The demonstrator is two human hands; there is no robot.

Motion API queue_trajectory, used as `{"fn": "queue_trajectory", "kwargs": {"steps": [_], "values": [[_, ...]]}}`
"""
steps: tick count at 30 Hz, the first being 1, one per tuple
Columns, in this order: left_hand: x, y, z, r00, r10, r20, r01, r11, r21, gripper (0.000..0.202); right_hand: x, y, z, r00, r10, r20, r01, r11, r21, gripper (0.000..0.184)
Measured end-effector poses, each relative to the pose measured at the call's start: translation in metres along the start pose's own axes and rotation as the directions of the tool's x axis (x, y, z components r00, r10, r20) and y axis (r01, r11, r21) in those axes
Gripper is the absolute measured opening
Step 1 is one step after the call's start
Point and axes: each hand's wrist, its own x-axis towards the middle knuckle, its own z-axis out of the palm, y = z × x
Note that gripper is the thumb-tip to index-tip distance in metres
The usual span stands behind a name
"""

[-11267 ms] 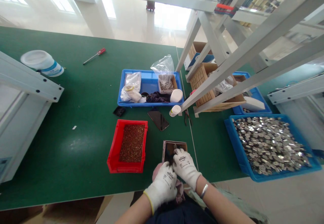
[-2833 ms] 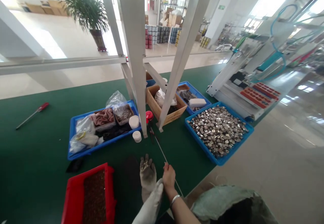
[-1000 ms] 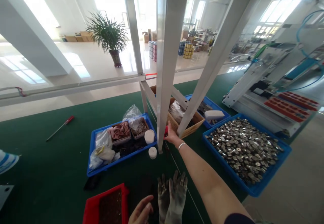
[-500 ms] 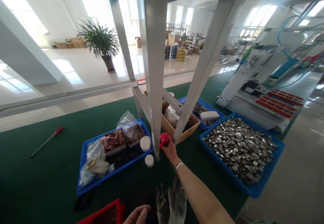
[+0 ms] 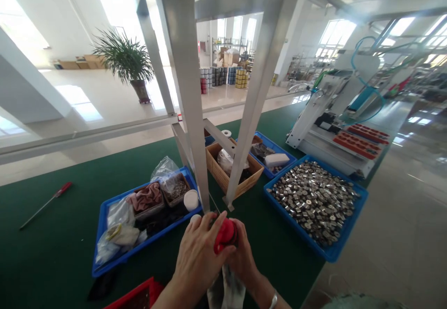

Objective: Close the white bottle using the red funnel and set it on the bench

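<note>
Both my hands are bare and meet low in the middle of the view around a small red-capped container. My left hand curls over its red cap with thumb and fingers. From the right side, my right hand grips the container's body, which is mostly hidden. A pair of dirty work gloves lies on the green table just under my hands.
A blue tray of bags, cloth and white jars sits to the left, a red bin at the bottom. White frame legs stand just ahead. A cardboard box and a blue tray of metal parts lie right. A red-handled screwdriver is far left.
My right hand pulled the red-capped container back from beside the frame leg toward me. My left hand rose from the table and closed over its cap.
</note>
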Motion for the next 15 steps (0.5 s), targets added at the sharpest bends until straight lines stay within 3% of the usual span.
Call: {"fn": "queue_trajectory", "kwargs": {"steps": [3,6,8,11,13,15], "values": [[-0.004,0.017,-0.005,0.987,0.009,0.158,-0.011,1.000,0.012,0.074,-0.020,-0.012,-0.019,0.996,-0.077,0.034,0.079,0.996,-0.052,0.076],[-0.016,0.026,-0.006,0.971,0.030,0.239,-0.024,0.999,-0.028,0.065,-0.033,-0.020,-0.036,0.988,-0.142,0.058,0.146,0.987,-0.063,0.084],[-0.026,0.027,-0.007,0.978,0.038,0.204,-0.022,0.997,-0.080,0.062,-0.038,-0.027,-0.047,0.988,-0.146,0.059,0.148,0.989,-0.031,0.089],[-0.042,0.025,-0.013,0.998,0.024,0.063,-0.007,0.968,-0.253,0.062,-0.039,-0.048,-0.065,0.992,-0.090,0.091,0.087,0.995,0.039,0.091],[-0.054,0.024,-0.020,1.000,-0.012,-0.014,0.005,0.899,-0.437,0.061,-0.037,-0.069,-0.078,0.993,-0.066,0.094,0.062,0.997,0.051,0.087],[-0.069,0.027,-0.030,0.997,-0.073,-0.025,0.040,0.772,-0.634,0.071,-0.034,-0.092,-0.091,0.993,-0.075,0.096,0.070,0.996,0.056,0.084]]}}
